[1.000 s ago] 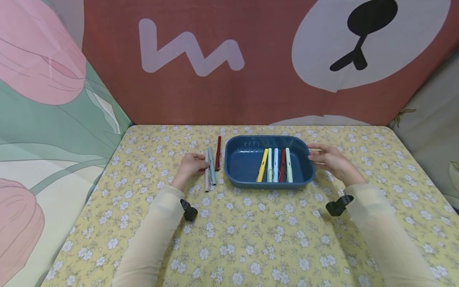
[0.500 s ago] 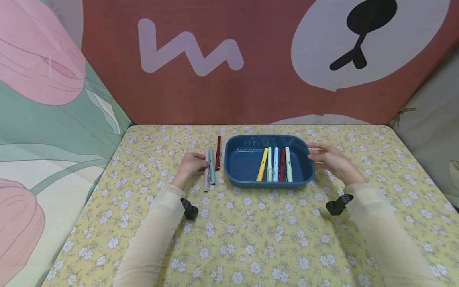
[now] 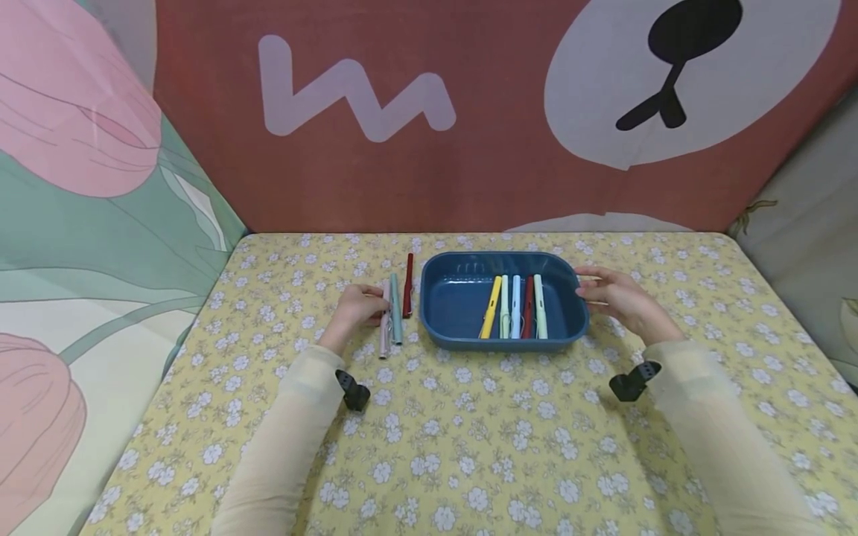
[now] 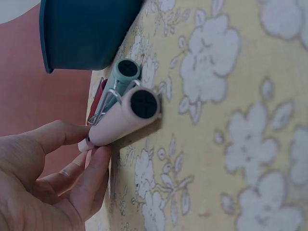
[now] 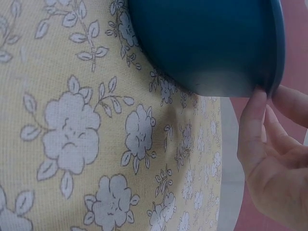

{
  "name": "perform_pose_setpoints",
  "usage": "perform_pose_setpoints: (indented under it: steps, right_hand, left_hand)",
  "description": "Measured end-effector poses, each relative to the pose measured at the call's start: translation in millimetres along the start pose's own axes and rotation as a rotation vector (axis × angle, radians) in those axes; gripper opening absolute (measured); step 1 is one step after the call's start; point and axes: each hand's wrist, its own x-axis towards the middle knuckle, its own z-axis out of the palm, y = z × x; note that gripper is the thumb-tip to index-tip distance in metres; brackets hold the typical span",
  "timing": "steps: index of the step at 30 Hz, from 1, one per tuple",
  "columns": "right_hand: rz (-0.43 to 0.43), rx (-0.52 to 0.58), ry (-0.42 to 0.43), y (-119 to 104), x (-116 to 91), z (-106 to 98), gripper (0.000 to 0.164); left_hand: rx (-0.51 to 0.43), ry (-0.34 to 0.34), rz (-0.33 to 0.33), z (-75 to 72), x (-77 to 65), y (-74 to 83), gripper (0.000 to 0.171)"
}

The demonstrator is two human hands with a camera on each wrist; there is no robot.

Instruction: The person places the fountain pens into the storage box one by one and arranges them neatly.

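My left hand (image 3: 357,307) pinches a pale pink pen (image 4: 118,118) between thumb and fingers, low over the cloth. Just right of it lies a teal pen (image 3: 396,309), and beyond that a dark red pen (image 3: 408,286). A blue tray (image 3: 450,344) stands to the right of these, and several pens lie side by side in it, among them a yellow pen (image 3: 491,307) and a light blue pen (image 3: 515,307). At the tray's right end, my right hand (image 3: 620,300) holds the rim (image 5: 279,57) between thumb and fingers.
A yellow flowered cloth (image 3: 462,447) covers the table. Behind its far edge rises a red printed backdrop (image 3: 375,186). A green and pink printed curtain (image 3: 100,246) hangs at the left. Each wrist wears a small black camera.
The near end of the pink pen has shifted slightly left, a little away from the teal pen. My right hand and the tray stay in place.
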Motion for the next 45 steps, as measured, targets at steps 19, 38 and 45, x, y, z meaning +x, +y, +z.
perform_pose_setpoints:
  steps: [19,38,45]
  right_hand:
    - [0.005,-0.001,-0.001,1.1,0.2,-0.8,0.06]
    - [0.014,0.003,0.002,-0.1,0.9,-0.1,0.059]
    - [0.013,0.004,-0.002,-0.5,0.9,-0.7,0.06]
  left_hand:
    - [-0.15,-0.052,0.062,-18.5,-5.4,18.0,0.045]
    - [-0.261,-0.099,0.115,-6.7,-13.8,52.7,0.048]
    - [-0.334,-0.114,0.203,9.1,-14.6,60.6,0.046]
